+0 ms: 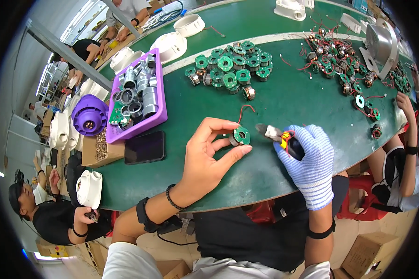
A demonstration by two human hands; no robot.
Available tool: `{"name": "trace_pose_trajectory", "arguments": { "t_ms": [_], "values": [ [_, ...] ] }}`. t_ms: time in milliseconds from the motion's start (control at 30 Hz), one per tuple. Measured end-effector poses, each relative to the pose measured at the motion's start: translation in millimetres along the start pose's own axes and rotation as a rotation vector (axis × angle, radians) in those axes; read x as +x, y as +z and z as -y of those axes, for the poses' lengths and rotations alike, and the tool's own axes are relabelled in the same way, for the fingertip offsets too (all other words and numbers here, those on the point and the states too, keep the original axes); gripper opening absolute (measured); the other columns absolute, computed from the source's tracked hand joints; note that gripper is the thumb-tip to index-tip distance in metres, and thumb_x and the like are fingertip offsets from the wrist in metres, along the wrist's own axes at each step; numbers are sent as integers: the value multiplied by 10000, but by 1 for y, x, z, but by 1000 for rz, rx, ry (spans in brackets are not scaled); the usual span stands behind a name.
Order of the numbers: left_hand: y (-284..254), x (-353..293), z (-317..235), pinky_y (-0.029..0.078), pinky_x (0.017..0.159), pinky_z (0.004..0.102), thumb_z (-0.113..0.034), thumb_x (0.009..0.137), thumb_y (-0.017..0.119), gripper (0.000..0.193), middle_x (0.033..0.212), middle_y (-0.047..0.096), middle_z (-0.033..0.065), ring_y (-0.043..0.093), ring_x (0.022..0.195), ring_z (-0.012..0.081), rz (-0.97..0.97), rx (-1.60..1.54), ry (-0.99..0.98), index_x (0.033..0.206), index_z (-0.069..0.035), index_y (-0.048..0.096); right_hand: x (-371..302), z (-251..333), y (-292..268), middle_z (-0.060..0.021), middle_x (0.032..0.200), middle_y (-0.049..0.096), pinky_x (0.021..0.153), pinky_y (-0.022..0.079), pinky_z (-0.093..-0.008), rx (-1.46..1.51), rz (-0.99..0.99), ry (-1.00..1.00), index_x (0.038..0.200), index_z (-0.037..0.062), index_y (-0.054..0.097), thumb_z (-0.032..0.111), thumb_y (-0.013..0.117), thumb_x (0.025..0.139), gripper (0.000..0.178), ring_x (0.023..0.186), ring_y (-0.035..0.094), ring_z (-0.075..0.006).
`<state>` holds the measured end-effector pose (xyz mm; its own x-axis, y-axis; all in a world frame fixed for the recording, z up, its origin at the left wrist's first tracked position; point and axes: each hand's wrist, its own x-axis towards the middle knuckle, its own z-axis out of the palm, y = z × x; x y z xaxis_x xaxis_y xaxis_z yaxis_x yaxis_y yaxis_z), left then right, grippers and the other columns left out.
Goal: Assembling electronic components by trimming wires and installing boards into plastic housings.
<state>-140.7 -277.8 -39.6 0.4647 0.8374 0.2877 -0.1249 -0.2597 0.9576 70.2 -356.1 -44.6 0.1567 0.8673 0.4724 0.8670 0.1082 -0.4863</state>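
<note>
Bright, even light fills the room; the ceiling tubes (83, 12) at upper left burn white. The green desk (130, 186) shows a soft sheen (shadows are faint). The tool (284, 136) in the right hand (308, 156) blurs; straight edges bow toward black corners.

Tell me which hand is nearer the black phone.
Left. The left hand is right of the black phone, apart from it; the gloved right hand is much farther right.
</note>
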Motion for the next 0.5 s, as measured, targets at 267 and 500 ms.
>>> {"name": "trace_pose_trajectory", "arguments": {
  "t_ms": [267, 500],
  "values": [
    [-16, 10, -24, 520, 768, 309, -52, 783, 784, 386, 1030, 634, 103, 639, 864, 204, 33, 780, 148, 1144, -36, 649, -1, -5, 6, -148, 1131, 608, 954, 442, -457, -272, -167, 186, 1331, 68, 602, 181, 807, 737, 638, 1068, 565, -340],
    [-15, 37, -43, 538, 788, 309, -78, 813, 782, 383, 1034, 632, 100, 639, 881, 192, 164, 820, 80, 1166, -28, 641, 0, -9, 7, -144, 1122, 602, 940, 446, -471, -195, -224, 196, 1396, 72, 517, 208, 815, 722, 749, 1052, 570, -350]
  ]
}}
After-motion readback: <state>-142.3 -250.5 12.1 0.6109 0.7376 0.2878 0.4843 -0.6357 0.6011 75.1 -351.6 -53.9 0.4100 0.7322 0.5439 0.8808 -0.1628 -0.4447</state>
